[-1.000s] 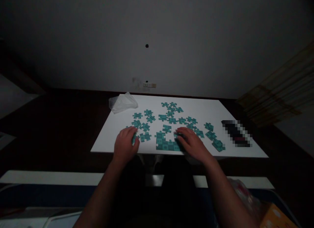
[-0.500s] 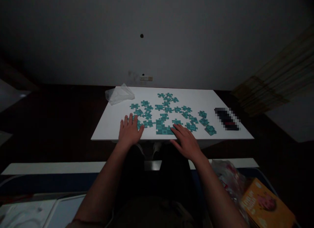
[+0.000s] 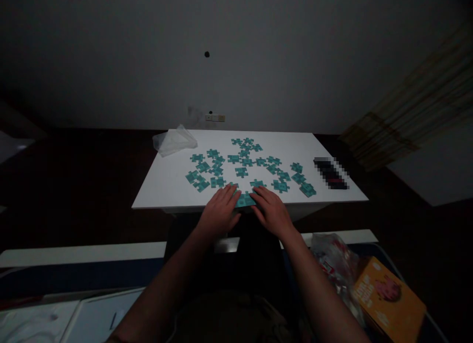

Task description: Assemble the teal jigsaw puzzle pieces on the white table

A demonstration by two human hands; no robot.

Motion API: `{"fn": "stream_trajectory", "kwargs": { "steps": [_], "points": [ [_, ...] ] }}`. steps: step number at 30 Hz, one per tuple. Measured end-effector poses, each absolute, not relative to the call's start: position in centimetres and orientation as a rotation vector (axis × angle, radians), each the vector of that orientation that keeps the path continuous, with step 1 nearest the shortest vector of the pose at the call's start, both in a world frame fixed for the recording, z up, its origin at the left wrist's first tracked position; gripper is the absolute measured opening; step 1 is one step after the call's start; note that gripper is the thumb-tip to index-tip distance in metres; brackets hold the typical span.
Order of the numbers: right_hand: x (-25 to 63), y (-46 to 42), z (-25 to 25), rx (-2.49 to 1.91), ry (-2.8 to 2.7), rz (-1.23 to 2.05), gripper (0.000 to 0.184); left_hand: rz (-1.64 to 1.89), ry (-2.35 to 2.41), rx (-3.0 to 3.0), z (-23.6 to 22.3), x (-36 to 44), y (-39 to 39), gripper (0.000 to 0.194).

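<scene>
Head view. A person's 2 bare hands meet at the near edge of a white table [image 3: 158, 192], where a small joined section of teal puzzle pieces [image 3: 245, 200] lies between them, partly covered by the fingers. The left hand [image 3: 219, 212] is laid over the section's left side, fingers close together and extended, thumb apart; the right hand [image 3: 272, 210] covers the right side with its fingers slightly spread and its thumb also apart. Whether either hand pinches the section or merely rests on it cannot be told.

Beyond the hands, loose teal pieces are scattered in an arc. 1 of them, a nearby loose piece [image 3: 257, 184], lies just past the right fingertips; another, the central loose piece [image 3: 241, 171], lies a little farther off, apart from the section. A crumpled translucent bag [image 3: 175, 142] lies at the far left corner, and an orange box [image 3: 389, 298] stands at the lower right.

The step in hand appears to be steadying or squaring the joined section, with much of the puzzle unassembled. The next move would seem to call for even pressure from both sides, then a loose piece turned so that its tabs match the section's open edge.
</scene>
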State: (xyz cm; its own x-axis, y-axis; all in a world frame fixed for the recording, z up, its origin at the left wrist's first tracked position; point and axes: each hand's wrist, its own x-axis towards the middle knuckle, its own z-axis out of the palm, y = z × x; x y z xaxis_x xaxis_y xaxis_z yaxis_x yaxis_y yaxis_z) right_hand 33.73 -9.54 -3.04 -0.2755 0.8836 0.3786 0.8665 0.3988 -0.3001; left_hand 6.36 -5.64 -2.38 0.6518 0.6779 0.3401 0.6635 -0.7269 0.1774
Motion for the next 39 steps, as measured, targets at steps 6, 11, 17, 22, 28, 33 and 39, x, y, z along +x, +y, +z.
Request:
{"fn": "stream_trajectory", "kwargs": {
  "steps": [6,11,17,22,28,33,39],
  "points": [
    [33.1,-9.0,-3.0,-1.629,-2.238,0.002,0.069,0.487,1.242,2.912,-3.4,8.8,-4.9,0.060],
    [33.0,-8.9,-3.8,-1.612,-2.239,0.005,0.072,0.428,1.220,2.950,-3.7,8.6,-4.8,0.064],
    [33.1,-9.1,-4.6,-1.549,-2.233,0.062,0.080,0.389,1.192,3.054,-3.6,8.2,-5.5,0.060],
    [33.6,-9.6,-4.9,-1.507,-2.269,0.127,0.084,0.433,1.167,3.108,-4.2,7.1,-6.0,0.056],
    [33.6,-10.2,-4.6,-1.454,-2.291,0.158,0.080,0.434,1.146,3.122,-4.5,6.2,-6.3,0.052],
    [33.1,-10.3,-4.8,-1.412,-2.321,0.088,0.077,0.426,1.118,3.133,-4.4,5.0,-6.5,0.051],
    [30.6,-10.1,-6.4,-1.228,-2.323,-0.169,0.080,0.465,1.141,3.179,-4.9,1.9,-7.1,0.049]
  ]
}}
